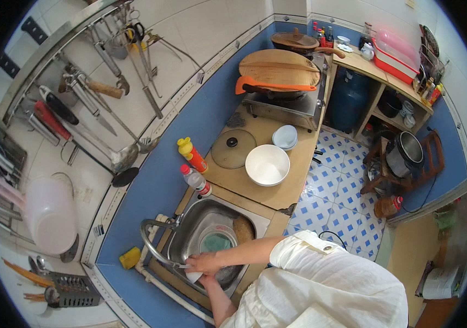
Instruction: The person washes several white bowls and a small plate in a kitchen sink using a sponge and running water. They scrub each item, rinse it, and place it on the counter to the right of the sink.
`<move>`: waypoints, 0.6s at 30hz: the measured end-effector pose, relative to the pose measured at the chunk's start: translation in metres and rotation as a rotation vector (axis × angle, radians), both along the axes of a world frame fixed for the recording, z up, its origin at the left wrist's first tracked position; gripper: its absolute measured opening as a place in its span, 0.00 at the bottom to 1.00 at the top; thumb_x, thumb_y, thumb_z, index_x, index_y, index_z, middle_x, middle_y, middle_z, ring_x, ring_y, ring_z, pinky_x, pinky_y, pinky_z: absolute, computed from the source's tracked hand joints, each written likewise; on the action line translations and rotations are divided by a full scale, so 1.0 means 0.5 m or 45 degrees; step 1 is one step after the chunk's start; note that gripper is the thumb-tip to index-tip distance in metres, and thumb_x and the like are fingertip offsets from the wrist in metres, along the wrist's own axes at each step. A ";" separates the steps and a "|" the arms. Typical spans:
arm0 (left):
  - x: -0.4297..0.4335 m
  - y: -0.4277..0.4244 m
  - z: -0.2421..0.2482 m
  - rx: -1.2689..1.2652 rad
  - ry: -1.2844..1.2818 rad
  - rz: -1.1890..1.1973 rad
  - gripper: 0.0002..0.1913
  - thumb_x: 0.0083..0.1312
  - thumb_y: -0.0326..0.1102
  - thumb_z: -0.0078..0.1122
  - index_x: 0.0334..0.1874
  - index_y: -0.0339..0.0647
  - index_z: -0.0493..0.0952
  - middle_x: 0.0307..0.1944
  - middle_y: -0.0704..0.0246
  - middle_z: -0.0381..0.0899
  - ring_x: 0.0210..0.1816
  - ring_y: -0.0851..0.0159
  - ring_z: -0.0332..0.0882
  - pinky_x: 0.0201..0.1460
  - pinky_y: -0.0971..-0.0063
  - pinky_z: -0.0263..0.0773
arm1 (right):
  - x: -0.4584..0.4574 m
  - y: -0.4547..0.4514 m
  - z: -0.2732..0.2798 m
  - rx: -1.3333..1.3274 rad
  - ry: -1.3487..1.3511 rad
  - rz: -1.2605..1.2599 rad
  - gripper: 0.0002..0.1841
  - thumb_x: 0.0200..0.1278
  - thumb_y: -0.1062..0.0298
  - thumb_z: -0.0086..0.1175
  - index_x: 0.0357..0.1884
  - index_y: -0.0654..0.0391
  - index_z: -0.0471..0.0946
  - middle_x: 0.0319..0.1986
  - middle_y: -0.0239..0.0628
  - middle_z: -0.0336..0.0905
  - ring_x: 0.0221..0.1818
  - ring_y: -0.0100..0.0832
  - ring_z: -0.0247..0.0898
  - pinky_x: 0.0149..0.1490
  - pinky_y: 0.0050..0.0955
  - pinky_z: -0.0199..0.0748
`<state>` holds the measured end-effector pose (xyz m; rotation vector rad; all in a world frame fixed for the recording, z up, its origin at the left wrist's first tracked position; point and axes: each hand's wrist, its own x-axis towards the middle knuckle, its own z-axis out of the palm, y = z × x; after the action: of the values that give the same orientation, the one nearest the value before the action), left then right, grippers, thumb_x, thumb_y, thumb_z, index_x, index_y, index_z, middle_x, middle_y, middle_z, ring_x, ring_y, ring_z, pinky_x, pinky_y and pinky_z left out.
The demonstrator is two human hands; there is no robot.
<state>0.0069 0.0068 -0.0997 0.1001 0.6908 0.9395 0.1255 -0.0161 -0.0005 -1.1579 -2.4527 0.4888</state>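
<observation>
At the near left side of the steel sink (188,217), my left hand (207,280) grips a small white bowl (193,276) from below; much of this hand is hidden. My right hand (205,262) lies over the bowl's top, its fingers curled against the rim. The curved metal faucet (151,242) ends right beside my right fingers. In the sink, a clear round basin holds a greenish cloth or similar thing (216,242), partly behind my right forearm. A brown rounded object (243,230) leans at the sink's right side.
Beyond the sink, the wooden counter (233,186) bears a white bowl (267,165), stacked small bowls (286,136), a glass lid (229,153) and two bottles (192,155). Further back stands a gas stove (282,108). A yellow sponge (130,258) lies by the wall; utensils hang on the left.
</observation>
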 end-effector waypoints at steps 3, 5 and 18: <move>0.018 0.007 0.012 0.024 0.013 -0.023 0.17 0.62 0.34 0.42 0.54 0.42 0.62 0.48 0.66 0.67 0.49 0.65 0.67 0.50 0.68 0.65 | 0.003 -0.008 -0.010 -0.053 0.114 -0.040 0.31 0.38 0.67 0.54 0.52 0.48 0.63 0.43 0.46 0.58 0.50 0.49 0.58 0.47 0.42 0.67; 0.020 0.007 0.019 0.031 0.027 -0.024 0.17 0.61 0.33 0.43 0.54 0.41 0.62 0.48 0.66 0.68 0.49 0.64 0.67 0.49 0.68 0.65 | 0.007 -0.011 -0.005 -0.033 0.106 -0.065 0.29 0.42 0.69 0.52 0.53 0.49 0.62 0.44 0.44 0.60 0.46 0.47 0.61 0.45 0.40 0.68; -0.095 -0.050 0.071 0.330 1.328 0.105 0.21 0.50 0.20 0.49 0.50 0.33 0.66 0.45 0.60 0.72 0.43 0.59 0.72 0.40 0.69 0.70 | -0.047 -0.003 -0.103 -1.309 1.366 -0.931 0.24 0.53 0.71 0.40 0.56 0.59 0.61 0.47 0.49 0.67 0.48 0.46 0.66 0.42 0.41 0.72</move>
<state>-0.0403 -0.0183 -0.0644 0.8374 1.5303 1.0267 0.1021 -0.0174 -0.0518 -1.4261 -0.7175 1.6376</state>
